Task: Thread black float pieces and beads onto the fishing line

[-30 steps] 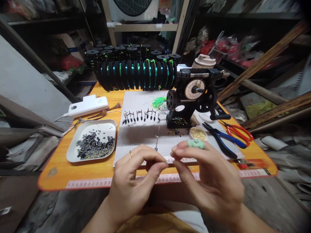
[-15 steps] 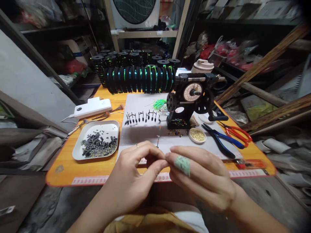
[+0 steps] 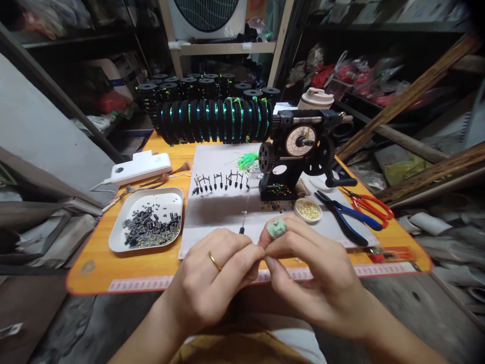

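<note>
My left hand (image 3: 217, 275) is closed in a pinch, a gold ring on one finger. Its fingertips meet those of my right hand (image 3: 310, 268), also pinched, with green tape round one finger. Whatever lies between the fingertips is too small to make out. Just beyond them, a thin rod with a black sleeve (image 3: 241, 230) and coloured beads points away over the grey board (image 3: 212, 212). Farther back on the board stands a row of small black pieces with metal stems (image 3: 222, 183). A dish of gold-coloured bits (image 3: 307, 209) sits beyond my right hand.
On the left is a white tray (image 3: 113, 242) of small black parts, with a white power strip (image 3: 142, 168) behind it. A hand-cranked winder (image 3: 299, 146) carries a large black spool (image 3: 212, 121). Blue-handled pliers (image 3: 344, 217) and red-handled scissors (image 3: 369, 205) lie right. A measuring tape runs along the front edge.
My left hand has turned over so its back faces up. My right fingers have curled into a pinch, and the taped finger has lifted. The view has shifted slightly.
</note>
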Demonstrator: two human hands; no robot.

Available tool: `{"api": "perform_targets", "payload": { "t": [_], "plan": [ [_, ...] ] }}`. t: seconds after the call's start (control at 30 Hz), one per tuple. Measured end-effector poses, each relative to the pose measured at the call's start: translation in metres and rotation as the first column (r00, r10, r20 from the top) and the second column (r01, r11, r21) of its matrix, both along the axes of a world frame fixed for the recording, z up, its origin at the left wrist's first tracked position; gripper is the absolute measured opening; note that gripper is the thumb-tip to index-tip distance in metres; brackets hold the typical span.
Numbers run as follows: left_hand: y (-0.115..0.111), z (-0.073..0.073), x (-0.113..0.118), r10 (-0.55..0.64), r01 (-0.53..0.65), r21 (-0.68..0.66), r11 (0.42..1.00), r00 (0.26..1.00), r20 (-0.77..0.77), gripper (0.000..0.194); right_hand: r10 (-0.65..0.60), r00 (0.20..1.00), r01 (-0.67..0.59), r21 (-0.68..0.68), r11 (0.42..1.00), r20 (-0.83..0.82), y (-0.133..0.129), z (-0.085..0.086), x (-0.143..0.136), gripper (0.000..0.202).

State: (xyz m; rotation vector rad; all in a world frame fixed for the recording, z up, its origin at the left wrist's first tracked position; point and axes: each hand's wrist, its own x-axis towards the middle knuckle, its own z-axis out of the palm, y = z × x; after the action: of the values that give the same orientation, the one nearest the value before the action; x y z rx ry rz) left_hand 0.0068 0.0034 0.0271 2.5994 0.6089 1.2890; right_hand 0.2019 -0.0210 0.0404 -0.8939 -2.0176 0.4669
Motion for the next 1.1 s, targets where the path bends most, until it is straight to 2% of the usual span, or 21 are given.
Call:
{"api": "perform_targets", "payload": {
  "t": [0.07, 0.13, 0.2, 0.27, 0.33, 0.4, 0.5, 0.57, 0.6, 0.67, 0.73, 0.8, 0.87, 0.93, 1.1],
  "plan": [
    [0.001, 0.001, 0.002, 0.034, -0.033, 0.038, 0.999, 0.999, -0.02, 0.012, 0.017, 1.0, -0.017, 0.019, 1.0, 0.017, 0.001, -0.001, -0.001, 0.017],
    [0.0, 0.001, 0.005, 0.07, -0.07, 0.003, 0.998, 0.997, 0.024, 0.012, 0.008, 1.0, -0.009, 0.049, 0.999, 0.02, 0.001, -0.003, -0.003, 0.016],
    [0.0, 0.001, 0.008, 0.107, -0.093, -0.122, 0.988, 0.988, 0.112, 0.017, -0.016, 1.0, 0.015, 0.08, 0.997, 0.018, 0.002, -0.005, -0.006, 0.015],
    [-0.002, 0.0, 0.01, 0.14, -0.072, -0.317, 0.946, 0.97, 0.197, 0.022, -0.04, 0.999, 0.038, 0.102, 0.994, 0.014, 0.004, -0.006, -0.009, 0.016],
    [-0.003, 0.0, 0.012, 0.175, -0.013, -0.527, 0.85, 0.95, 0.258, 0.024, -0.046, 0.999, 0.045, 0.117, 0.992, 0.008, 0.006, -0.008, -0.012, 0.016],
    [-0.003, 0.001, 0.013, 0.208, 0.079, -0.691, 0.719, 0.923, 0.322, 0.025, -0.043, 0.999, 0.043, 0.135, 0.99, -0.002, 0.009, -0.009, -0.014, 0.016],
    [-0.003, 0.003, 0.015, 0.238, 0.226, -0.792, 0.568, 0.875, 0.421, 0.022, -0.072, 0.996, 0.079, 0.188, 0.979, -0.043, 0.01, -0.011, -0.015, 0.019],
    [-0.003, 0.003, 0.016, 0.256, 0.279, -0.804, 0.525, 0.849, 0.462, 0.019, -0.108, 0.993, 0.117, 0.232, 0.966, -0.053, 0.007, -0.013, -0.017, 0.024],
    [-0.004, 0.002, 0.016, 0.266, 0.284, -0.804, 0.523, 0.841, 0.47, 0.019, -0.126, 0.991, 0.135, 0.255, 0.958, -0.051, 0.005, -0.014, -0.018, 0.026],
    [-0.005, -0.001, 0.016, 0.283, 0.249, -0.794, 0.555, 0.84, 0.462, 0.019, -0.138, 0.989, 0.148, 0.257, 0.955, -0.056, 0.001, -0.015, -0.019, 0.028],
    [-0.007, -0.005, 0.016, 0.277, 0.175, -0.753, 0.635, 0.858, 0.433, 0.021, -0.141, 0.985, 0.159, 0.209, 0.965, -0.099, -0.002, -0.016, -0.021, 0.026],
    [-0.011, -0.009, 0.014, 0.258, 0.079, -0.673, 0.735, 0.886, 0.385, 0.023, -0.158, 0.976, 0.179, 0.139, 0.974, -0.15, -0.005, -0.017, -0.022, 0.023],
    [-0.014, -0.013, 0.011, 0.24, 0.006, -0.584, 0.812, 0.908, 0.343, 0.023, -0.187, 0.967, 0.202, 0.074, 0.977, -0.174, -0.006, -0.02, -0.023, 0.019],
    [-0.017, -0.015, 0.009, 0.227, -0.032, -0.527, 0.849, 0.923, 0.311, 0.02, -0.205, 0.96, 0.208, 0.0, 0.978, -0.193, -0.008, -0.023, -0.023, 0.015],
    [-0.018, -0.016, 0.008, 0.209, -0.072, -0.439, 0.896, 0.939, 0.274, 0.018, -0.19, 0.944, 0.144, -0.179, 0.973, -0.271, -0.014, -0.029, -0.022, 0.012]
  ]
}}
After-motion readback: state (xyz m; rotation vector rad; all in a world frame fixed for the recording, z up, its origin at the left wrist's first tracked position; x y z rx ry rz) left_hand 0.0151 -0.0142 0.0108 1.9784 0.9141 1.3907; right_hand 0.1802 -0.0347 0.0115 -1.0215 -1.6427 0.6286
